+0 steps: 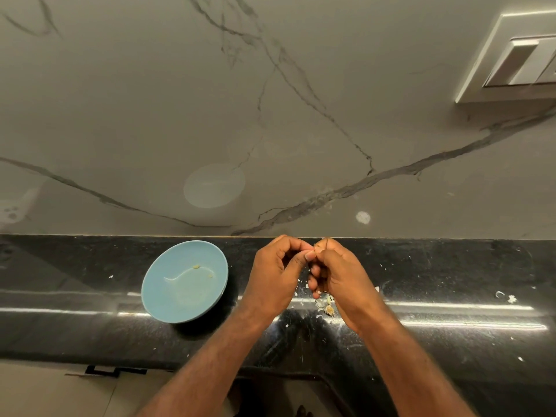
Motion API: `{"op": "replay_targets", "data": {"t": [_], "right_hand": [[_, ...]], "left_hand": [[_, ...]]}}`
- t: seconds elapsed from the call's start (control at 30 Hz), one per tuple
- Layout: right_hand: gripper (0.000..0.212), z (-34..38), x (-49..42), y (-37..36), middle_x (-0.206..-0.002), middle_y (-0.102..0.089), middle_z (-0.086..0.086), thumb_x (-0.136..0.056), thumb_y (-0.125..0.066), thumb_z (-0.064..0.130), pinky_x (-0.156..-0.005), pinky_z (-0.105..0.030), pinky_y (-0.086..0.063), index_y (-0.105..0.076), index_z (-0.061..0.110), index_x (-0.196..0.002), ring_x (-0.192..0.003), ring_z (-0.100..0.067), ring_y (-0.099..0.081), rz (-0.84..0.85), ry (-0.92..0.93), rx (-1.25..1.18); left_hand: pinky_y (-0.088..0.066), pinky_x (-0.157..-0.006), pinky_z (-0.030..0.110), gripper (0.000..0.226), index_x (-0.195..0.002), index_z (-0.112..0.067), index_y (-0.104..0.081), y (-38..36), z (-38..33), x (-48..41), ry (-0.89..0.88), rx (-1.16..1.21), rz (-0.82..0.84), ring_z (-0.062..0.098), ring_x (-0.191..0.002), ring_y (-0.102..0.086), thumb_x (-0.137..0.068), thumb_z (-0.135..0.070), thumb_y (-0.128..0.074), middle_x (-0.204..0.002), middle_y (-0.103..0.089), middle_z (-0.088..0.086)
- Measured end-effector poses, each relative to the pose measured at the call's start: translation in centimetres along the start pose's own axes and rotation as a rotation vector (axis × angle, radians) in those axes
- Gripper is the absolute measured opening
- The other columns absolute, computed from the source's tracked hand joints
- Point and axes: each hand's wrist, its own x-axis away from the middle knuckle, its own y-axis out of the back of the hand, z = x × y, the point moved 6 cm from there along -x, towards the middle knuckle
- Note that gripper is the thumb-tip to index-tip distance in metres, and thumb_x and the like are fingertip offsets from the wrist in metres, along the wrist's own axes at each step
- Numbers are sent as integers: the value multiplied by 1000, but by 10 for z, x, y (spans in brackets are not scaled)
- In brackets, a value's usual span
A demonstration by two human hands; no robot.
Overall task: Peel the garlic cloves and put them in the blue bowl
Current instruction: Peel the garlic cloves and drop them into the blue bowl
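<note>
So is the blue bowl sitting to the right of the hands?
No, the blue bowl sits left of the left hand and right hand.

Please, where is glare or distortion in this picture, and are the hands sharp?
Head view: glare streaks run along the black counter; the glossy wall faintly mirrors the bowl; the wide lens skews the switch plate; left hand and right hand look sharp, what they pinch is hidden.

Glossy black counter (451, 326) with blue bowl (164, 296) and scattered garlic skin scraps (329, 310).
</note>
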Motion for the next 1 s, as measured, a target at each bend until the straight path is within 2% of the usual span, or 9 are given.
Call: {"op": "replay_targets", "data": {"t": [0.13, 0.2, 0.27, 0.37, 0.47, 0.57, 0.67, 0.77, 1.0], "right_hand": [[23, 6, 4, -1, -67, -54, 3, -107, -42, 16, -53, -29, -47, -53, 12, -86, -61, -12, -54, -33, 181, 178], [22, 10, 5, -1, -69, -54, 3, -107, -44, 21, -55, -29, -48, -53, 15, -87, -61, -11, -53, -82, 314, 326], [22, 14, 6, -1, -69, -53, 4, -105, -47, 29, -53, -30, -46, -51, 20, -85, -59, -14, -49, -123, 447, 429], [22, 19, 7, 1, -67, -52, 14, -95, -47, 44, -51, -15, -37, -49, 27, -80, -56, -5, -45, -149, 539, 458], [25, 19, 9, 4, -64, -56, 10, -91, -55, 42, -51, -15, -40, -51, 21, -79, -54, -2, -47, -138, 483, 276], [16, 17, 8, 9, -70, -66, 2, -98, -63, 19, -56, -22, -50, -56, 13, -85, -62, -10, -61, -146, 427, 135], [10, 18, 8, 15, -77, -68, 1, -94, -64, 1, -61, -23, -54, -60, 10, -93, -66, -12, -64, -157, 377, 104], [13, 19, 8, 15, -83, -73, -3, -92, -67, 2, -65, -22, -55, -67, 11, -101, -72, -11, -68, -125, 318, 72], [7, 25, 7, 19, -80, -76, -4, -91, -69, 6, -65, -25, -57, -73, 11, -90, -69, -16, -71, -121, 296, 153]], "left_hand": [[-54, -74, 28, 12, -87, -24, -66, 2, -1, 0, 8, -58, -23, 10, -80, -63, -96, -16, -64, -83, -67, -5], [-54, -72, 31, 10, -89, -20, -65, 2, -2, 1, 46, -16, -5, 11, -78, -63, -98, -18, -62, -81, -66, -5], [-51, -67, 27, 10, -90, -18, -64, 0, -5, 3, 102, 71, 25, 7, -74, -60, -99, -18, -59, -78, -64, -8], [-49, -68, 23, 9, -91, -14, -64, -1, -8, 4, 131, 142, 48, 5, -73, -59, -98, -13, -59, -77, -64, -7], [-51, -67, 21, 7, -93, -11, -66, -1, -9, 4, 152, 198, 36, 5, -72, -61, -97, -14, -61, -75, -67, -6], [-52, -64, 21, 10, -96, -6, -67, -1, -5, 3, 217, 293, -9, 7, -68, -63, -97, -13, -61, -72, -69, -2], [-53, -63, 20, 9, -96, -3, -68, 0, -2, 1, 246, 359, -23, 8, -68, -65, -96, -9, -61, -73, -71, 0], [-53, -65, 22, 10, -95, -4, -71, 1, -1, 0, 245, 381, -23, 11, -71, -67, -94, -10, -63, -75, -72, 3], [-54, -68, 21, 10, -95, -7, -72, 3, -4, -2, 185, 268, 3, 12, -75, -70, -94, -14, -64, -81, -74, 6]]}}
